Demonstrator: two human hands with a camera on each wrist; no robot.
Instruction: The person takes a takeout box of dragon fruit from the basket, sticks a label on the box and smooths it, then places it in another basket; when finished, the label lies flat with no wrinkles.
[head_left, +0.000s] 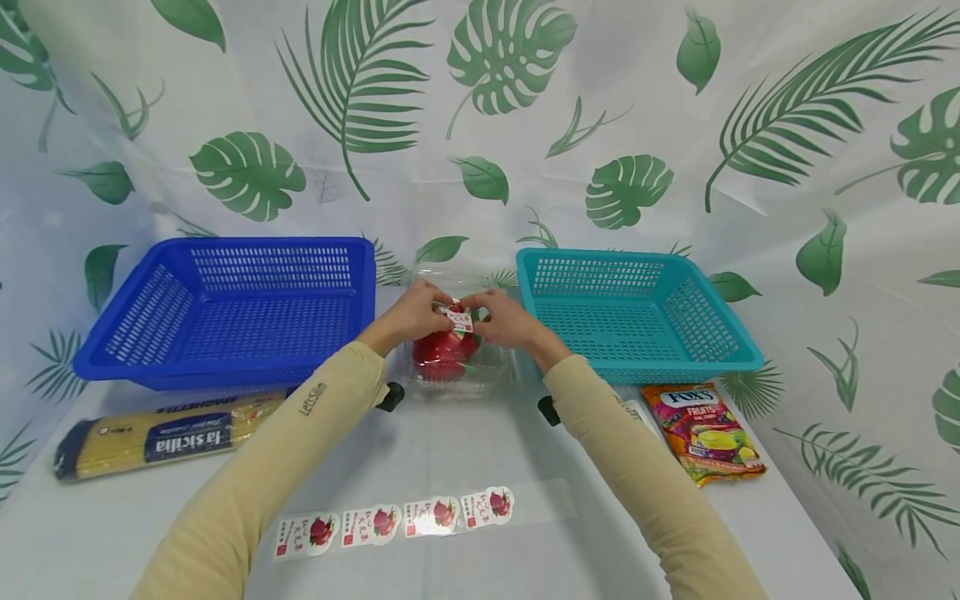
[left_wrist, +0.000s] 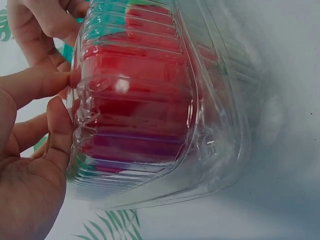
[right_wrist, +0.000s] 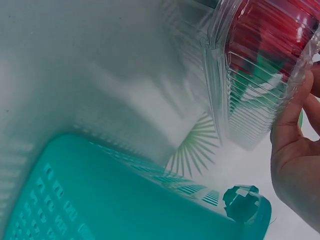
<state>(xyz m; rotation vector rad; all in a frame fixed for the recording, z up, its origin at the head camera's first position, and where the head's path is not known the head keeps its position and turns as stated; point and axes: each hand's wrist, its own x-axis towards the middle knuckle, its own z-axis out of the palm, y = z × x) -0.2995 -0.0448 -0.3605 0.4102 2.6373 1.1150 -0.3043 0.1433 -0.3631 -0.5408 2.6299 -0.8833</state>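
Note:
A clear plastic clamshell box [head_left: 487, 371] with red and green fruit [head_left: 438, 352] inside stands between two baskets. A small white sticker [head_left: 460, 321] with red print lies against the top of its lid. At the sticker's left side, my left hand [head_left: 416, 315] touches the lid with thumb and fingertips. My right hand [head_left: 510, 321] bends in from the other side, its fingertips by the sticker's right edge. Close up in the left wrist view, fingertips rest on the ribbed lid [left_wrist: 135, 85]; the sticker is hidden there. My right thumb [right_wrist: 295, 105] lies along the lid in the right wrist view.
A blue basket [head_left: 225, 371] is on the left, a teal basket [head_left: 645, 367] on the right. Nearer lie a spaghetti pack [head_left: 187, 433], a candy bag [head_left: 705, 433] and a strip of fruit stickers [head_left: 397, 523]. A leaf-print curtain [head_left: 480, 217] hangs behind.

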